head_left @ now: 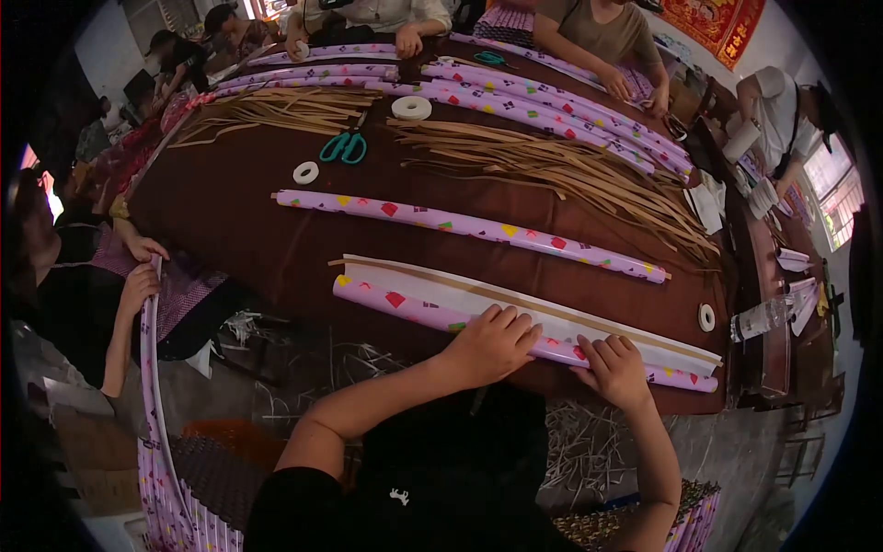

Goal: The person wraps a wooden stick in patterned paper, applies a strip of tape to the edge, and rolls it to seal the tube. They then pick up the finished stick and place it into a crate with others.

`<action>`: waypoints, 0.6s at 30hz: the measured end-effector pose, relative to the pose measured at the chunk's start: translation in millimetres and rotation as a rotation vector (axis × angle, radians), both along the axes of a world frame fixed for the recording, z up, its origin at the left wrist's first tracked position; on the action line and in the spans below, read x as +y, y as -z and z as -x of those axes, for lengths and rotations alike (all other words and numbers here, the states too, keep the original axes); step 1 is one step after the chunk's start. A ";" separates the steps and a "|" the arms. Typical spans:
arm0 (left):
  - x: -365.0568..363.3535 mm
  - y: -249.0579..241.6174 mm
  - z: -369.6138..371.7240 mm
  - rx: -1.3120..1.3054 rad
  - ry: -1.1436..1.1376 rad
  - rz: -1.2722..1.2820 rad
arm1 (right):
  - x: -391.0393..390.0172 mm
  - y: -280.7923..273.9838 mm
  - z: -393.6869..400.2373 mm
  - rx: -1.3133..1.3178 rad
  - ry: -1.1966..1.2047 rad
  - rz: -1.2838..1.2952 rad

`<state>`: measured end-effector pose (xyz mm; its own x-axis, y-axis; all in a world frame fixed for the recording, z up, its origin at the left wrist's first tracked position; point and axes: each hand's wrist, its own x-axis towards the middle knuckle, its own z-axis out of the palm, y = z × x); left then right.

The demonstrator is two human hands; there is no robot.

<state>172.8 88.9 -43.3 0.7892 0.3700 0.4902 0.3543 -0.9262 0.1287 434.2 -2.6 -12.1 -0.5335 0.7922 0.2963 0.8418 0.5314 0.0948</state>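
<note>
A lilac patterned paper roll (394, 302) lies partly unrolled near the table's front edge. Its white inner side shows along the far part, with a thin tan strip (515, 299) running lengthwise on it. My left hand (492, 348) is closed over the roll near its middle, fingers curled across the top. Farther right, my right hand (614, 370) grips the same roll, fingers bent over it. Beyond them lies a tightly rolled patterned tube (469, 225), tan ends sticking out.
Teal-handled scissors (343, 147) lie near white tape rolls (411, 109). Tan strips (552, 170) are spread in a heap beside more patterned tubes (552, 115). A plastic bottle (763, 317) lies at the right. A person (69, 276) at the left holds a long patterned piece; others work across the table.
</note>
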 end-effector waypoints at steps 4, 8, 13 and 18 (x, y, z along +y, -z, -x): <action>5.9 -0.2 16.2 -0.026 0.010 0.033 | 9.2 -15.9 15.9 0.014 0.000 0.055; 3.2 0.0 15.4 -0.045 -0.012 0.025 | 33.1 -33.7 12.5 0.282 0.285 -0.011; 1.8 0.8 17.8 -0.044 -0.030 0.025 | 57.8 -27.4 -21.5 0.452 0.238 0.504; -2.2 -2.6 22.0 -0.104 -0.018 -0.015 | 63.2 -32.0 -32.5 0.593 0.285 0.772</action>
